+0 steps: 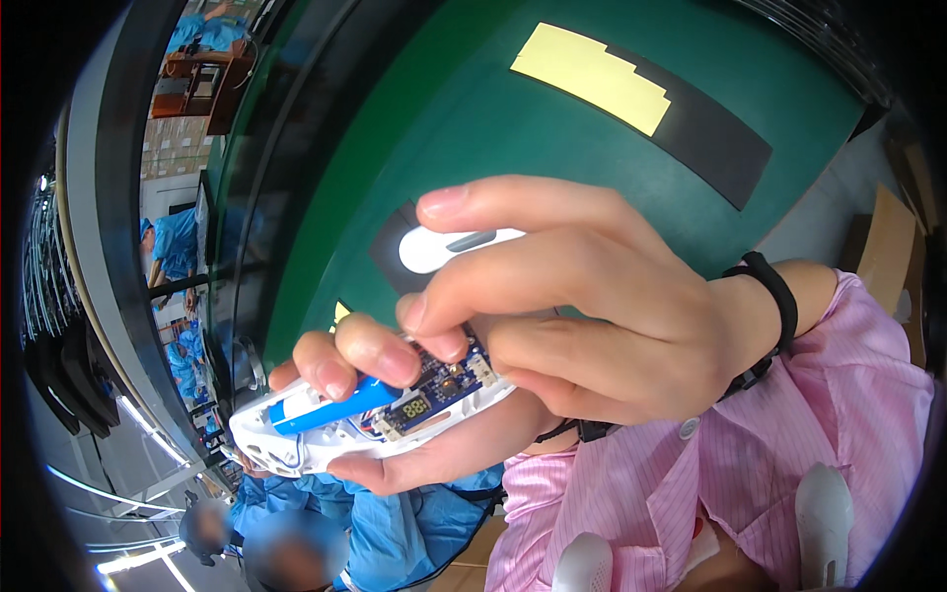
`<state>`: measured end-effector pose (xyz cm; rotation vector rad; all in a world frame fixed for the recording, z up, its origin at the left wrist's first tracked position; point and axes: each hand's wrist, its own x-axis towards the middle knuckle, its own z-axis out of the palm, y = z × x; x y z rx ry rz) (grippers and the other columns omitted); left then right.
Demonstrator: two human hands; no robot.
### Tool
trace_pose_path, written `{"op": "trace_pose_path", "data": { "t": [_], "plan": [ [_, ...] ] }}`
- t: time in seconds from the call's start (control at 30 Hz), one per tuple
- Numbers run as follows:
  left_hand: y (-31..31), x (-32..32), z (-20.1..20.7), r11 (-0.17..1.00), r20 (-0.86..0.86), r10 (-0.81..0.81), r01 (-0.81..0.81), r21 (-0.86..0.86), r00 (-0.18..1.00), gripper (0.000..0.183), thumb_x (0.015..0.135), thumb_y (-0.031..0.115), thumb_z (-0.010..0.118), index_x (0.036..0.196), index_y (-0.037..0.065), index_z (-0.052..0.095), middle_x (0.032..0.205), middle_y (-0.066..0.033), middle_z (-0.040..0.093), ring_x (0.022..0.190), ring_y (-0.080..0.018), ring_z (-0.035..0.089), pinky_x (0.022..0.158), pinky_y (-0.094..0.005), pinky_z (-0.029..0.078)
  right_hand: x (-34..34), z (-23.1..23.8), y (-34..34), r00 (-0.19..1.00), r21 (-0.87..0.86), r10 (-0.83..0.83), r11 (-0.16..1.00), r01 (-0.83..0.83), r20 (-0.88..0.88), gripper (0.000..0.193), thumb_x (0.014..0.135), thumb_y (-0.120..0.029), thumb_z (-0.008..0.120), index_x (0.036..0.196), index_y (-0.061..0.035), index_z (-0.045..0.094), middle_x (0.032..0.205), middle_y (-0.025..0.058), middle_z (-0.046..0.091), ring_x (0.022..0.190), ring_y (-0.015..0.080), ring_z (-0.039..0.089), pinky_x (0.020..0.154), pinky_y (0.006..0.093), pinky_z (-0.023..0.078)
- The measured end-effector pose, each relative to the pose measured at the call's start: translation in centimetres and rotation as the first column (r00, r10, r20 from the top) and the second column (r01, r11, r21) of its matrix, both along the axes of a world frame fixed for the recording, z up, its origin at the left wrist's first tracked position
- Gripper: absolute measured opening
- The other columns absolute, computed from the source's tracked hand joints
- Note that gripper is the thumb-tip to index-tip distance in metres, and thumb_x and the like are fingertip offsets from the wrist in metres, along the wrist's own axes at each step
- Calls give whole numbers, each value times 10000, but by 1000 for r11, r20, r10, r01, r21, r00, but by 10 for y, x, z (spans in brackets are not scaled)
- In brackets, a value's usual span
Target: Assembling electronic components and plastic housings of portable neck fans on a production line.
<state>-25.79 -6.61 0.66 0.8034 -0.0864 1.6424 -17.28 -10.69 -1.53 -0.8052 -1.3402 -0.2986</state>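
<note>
My left hand [444, 456] cradles an opened white plastic housing [258, 444] from below, thumb on its near edge and fingertips curled over the far side. Inside the housing sit a blue cylindrical battery cell [335, 405], thin wires and a blue circuit board [449, 395] with a small digit display [415, 406]. Over the board hovers my right hand [602, 316], its thumb and a finger brought together at the board's upper edge. Whatever they pinch, if anything, is hidden. Another finger stretches out above. Black bands circle both wrists.
Behind my right fingers, a white casing part [426, 252] lies on a dark pad [390, 247] on the green table [464, 118]. Farther off lies a black strip with a yellow sheet [592, 74]. Two white rounded things with small holes [824, 513] show low down. Co-workers in blue [176, 242] sit at left.
</note>
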Motion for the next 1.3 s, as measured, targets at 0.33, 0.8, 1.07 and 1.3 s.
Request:
{"op": "trace_pose_path", "data": {
  "t": [0.33, 0.8, 1.07, 1.3],
  "plan": [
    [8, -3, 2, 968, 192, -244, 252, -18, 951, 453, 877, 323, 552, 1174, 26, 382, 926, -110, 484, 755, -207, 520, 707, -331, 465, -7, 16, 11, 970, 99, -237, 968, 231, 47, 313, 583, -195, 817, 712, -3, 605, 973, 62, 640, 970, 288, 608, 834, 407, 459],
    [11, 12, -3, 972, -248, 173, -205, -111, 953, 565, 857, 555, 332, 1160, 83, 402, 946, -104, 522, 833, -208, 525, 660, -326, 464, 34, 38, 8, 978, -475, 210, 861, -181, 8, 191, 690, -99, 728, 846, -43, 633, 931, 71, 599, 826, 227, 566, 755, 327, 441],
    [15, 18, 0, 961, -425, 256, -277, 13, 868, 380, 877, 266, 468, 1143, 11, 377, 891, -119, 511, 825, -201, 535, 759, -354, 476, 33, 26, 11, 998, -426, 54, 904, -34, 36, 128, 720, -25, 673, 835, -18, 617, 883, 81, 614, 786, 222, 598, 669, 306, 478],
    [22, 16, -2, 943, -487, 332, -303, 141, 808, 343, 865, 171, 471, 1142, -5, 369, 870, -131, 523, 825, -214, 562, 862, -454, 471, 35, 22, 10, 983, -500, 137, 847, -182, -125, 134, 720, 8, 659, 840, 4, 601, 872, 93, 612, 753, 220, 611, 641, 293, 495]
  ]
}}
